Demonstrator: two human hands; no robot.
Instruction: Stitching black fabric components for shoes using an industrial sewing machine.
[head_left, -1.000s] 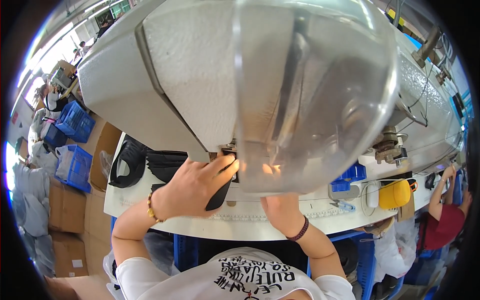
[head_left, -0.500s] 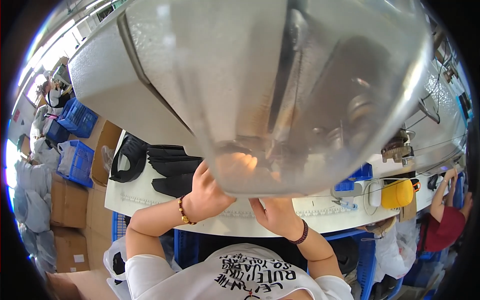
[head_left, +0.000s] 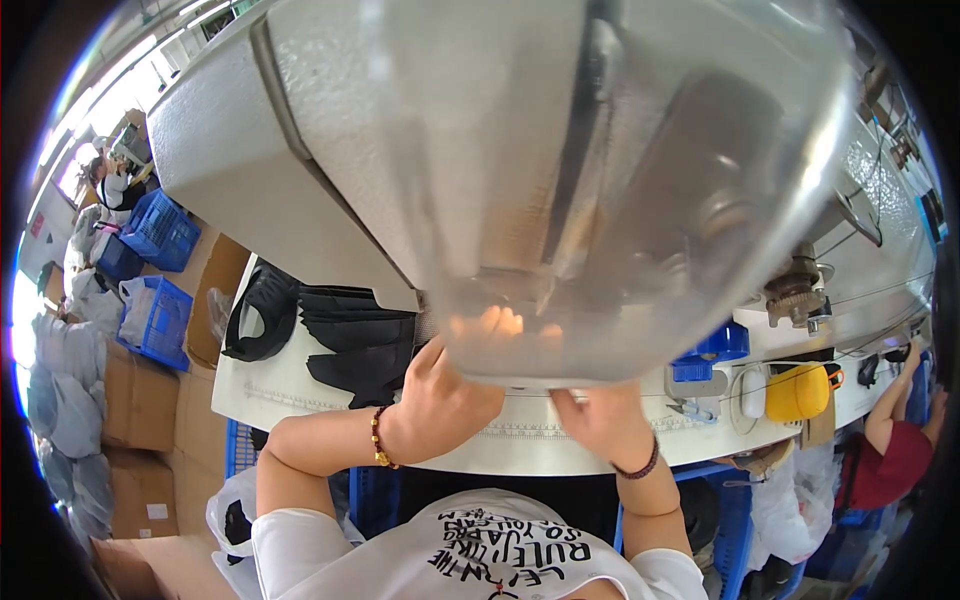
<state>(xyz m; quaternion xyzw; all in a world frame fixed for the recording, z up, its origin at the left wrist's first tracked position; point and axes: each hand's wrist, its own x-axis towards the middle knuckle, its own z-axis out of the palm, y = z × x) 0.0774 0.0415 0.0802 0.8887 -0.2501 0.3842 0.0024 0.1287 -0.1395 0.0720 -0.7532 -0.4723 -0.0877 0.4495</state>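
Note:
My left hand [head_left: 440,400] reaches forward over the white worktable [head_left: 290,400], and its fingertips show only as a blur through a large clear guard [head_left: 640,200] that fills the upper view. My right hand [head_left: 600,420] lies beside it, a dark band on the wrist, its fingers hidden under the same guard. Whether either hand holds anything is hidden. The big grey sewing machine body [head_left: 260,150] stands behind the guard. A stack of black fabric pieces [head_left: 350,335] lies just left of my left hand, apart from it.
A black curved piece [head_left: 255,310] lies at the table's left end. Right of my hands are a small blue box [head_left: 710,355] and a yellow object [head_left: 795,392]. Blue crates [head_left: 160,230] and cardboard boxes [head_left: 135,400] stand on the left. Another person [head_left: 885,460] works at the right.
My left hand has left the black piece it rested on and slid right, under the clear guard. The guard now fills more of the view.

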